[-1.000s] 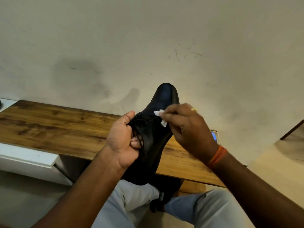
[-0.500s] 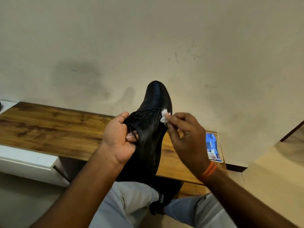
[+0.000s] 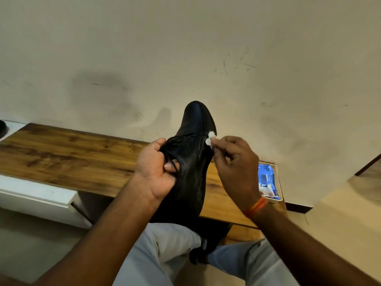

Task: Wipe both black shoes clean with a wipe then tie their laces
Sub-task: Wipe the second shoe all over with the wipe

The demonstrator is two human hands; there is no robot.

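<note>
Left hand (image 3: 156, 172): grips black shoe (image 3: 191, 162) at its opening, toe pointing away.
Right hand (image 3: 237, 168): pinches white wipe (image 3: 210, 138) against shoe's right edge.

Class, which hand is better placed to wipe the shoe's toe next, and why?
Right. The right hand already pinches the wipe against the black shoe near its toe; the left hand grips the laced opening, steadying it.

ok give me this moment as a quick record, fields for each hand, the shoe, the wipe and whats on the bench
left hand: grips the shoe at its opening
right hand: pinches the wipe
black shoe: held up, toe pointing away
wipe: small white wad, against the shoe's right edge
laces: untied
wooden bench: holds a white tray with a blue packet
</note>
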